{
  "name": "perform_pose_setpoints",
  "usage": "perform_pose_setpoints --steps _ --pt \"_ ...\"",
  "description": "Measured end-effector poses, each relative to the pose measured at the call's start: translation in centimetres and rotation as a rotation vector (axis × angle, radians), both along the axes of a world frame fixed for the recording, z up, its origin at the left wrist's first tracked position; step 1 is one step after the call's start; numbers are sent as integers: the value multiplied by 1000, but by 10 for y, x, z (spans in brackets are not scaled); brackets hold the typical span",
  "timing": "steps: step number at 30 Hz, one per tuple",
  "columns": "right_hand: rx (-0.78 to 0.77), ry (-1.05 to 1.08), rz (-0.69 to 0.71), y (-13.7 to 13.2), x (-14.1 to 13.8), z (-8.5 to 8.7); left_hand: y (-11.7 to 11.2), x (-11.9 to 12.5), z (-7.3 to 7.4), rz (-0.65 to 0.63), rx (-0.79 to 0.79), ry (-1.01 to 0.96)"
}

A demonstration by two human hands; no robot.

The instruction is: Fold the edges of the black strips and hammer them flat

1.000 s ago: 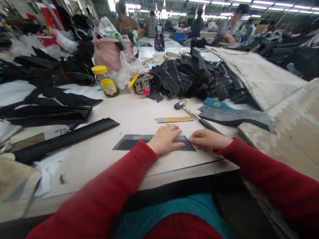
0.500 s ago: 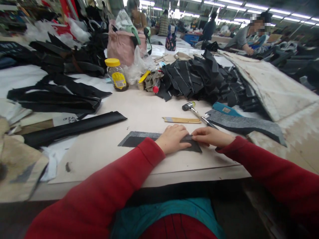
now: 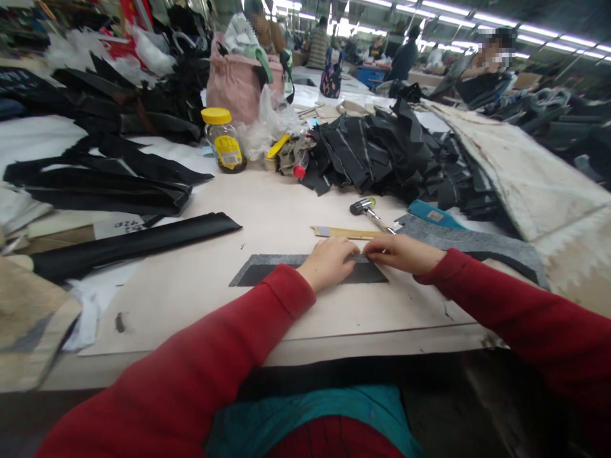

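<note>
On table [image 3: 191, 315], dark strip [image 3: 260, 273] laid flat, long axis L-R, partly covered by L hand [image 3: 329, 262] (fingers bent, grip can't be told). Far edge nr R end pinched by R hand [image 3: 405, 253]; bulk spread to its L.

On the body side of the left hand [image 3: 329, 262] and right hand [image 3: 403, 252], a hand could pass low over the pale board [image 3: 329, 324]. Just beyond the fingers, the yellow strip [image 3: 341, 233] and hammer [image 3: 367, 208] stand in the way, the black scrap heap [image 3: 367, 152] farther behind. Leftward of the grip, past the dark strip [image 3: 267, 273], room runs to the black roll [image 3: 143, 245]. Beyond the right wrist, the grey piece [image 3: 458, 240] and blue tool [image 3: 435, 214] block passage along the board.
</note>
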State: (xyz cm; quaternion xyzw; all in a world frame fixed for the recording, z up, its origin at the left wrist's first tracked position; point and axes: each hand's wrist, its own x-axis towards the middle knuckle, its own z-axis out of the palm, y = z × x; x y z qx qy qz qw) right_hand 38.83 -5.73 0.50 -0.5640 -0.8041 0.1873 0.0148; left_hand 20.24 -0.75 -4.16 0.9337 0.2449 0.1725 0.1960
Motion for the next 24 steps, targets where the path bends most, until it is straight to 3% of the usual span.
perform_pose_setpoints --steps 6,14,20,24 --pt "21 -83 100 2 -4 8 0 -1 0 7 -5 -24" --pt "140 -161 142 -4 -5 -2 -3 -2 4 -18 44 10" --pt "262 -431 272 -20 -17 -5 -8 -5 8 -75 220 101" --pt "309 -569 226 -37 -36 -6 -14 -7 14 -140 344 149"
